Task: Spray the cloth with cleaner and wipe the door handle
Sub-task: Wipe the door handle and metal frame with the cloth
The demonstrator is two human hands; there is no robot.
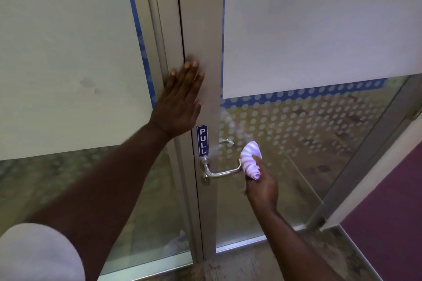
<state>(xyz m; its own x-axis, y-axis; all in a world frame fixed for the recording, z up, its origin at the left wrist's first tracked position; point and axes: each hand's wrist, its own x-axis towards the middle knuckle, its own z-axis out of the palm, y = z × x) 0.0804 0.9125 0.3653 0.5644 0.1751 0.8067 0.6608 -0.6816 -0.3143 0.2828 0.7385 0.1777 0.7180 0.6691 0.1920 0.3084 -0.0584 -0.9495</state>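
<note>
A silver lever door handle (222, 172) juts from the aluminium door frame (201, 29), just under a blue PULL sticker (202, 141). My right hand (261, 186) is shut on a bunched purple-and-white striped cloth (250, 159), which sits at the free end of the handle, touching or nearly touching it. My left hand (181, 100) lies flat with fingers spread on the frame above the sticker. No cleaner bottle is in view.
The glass door (308, 132) has frosted dots and a white sheet over its upper half. A second handle (226, 142) shows through the glass. A fixed glass panel (68, 52) stands at the left, purple floor (388, 223) at the right.
</note>
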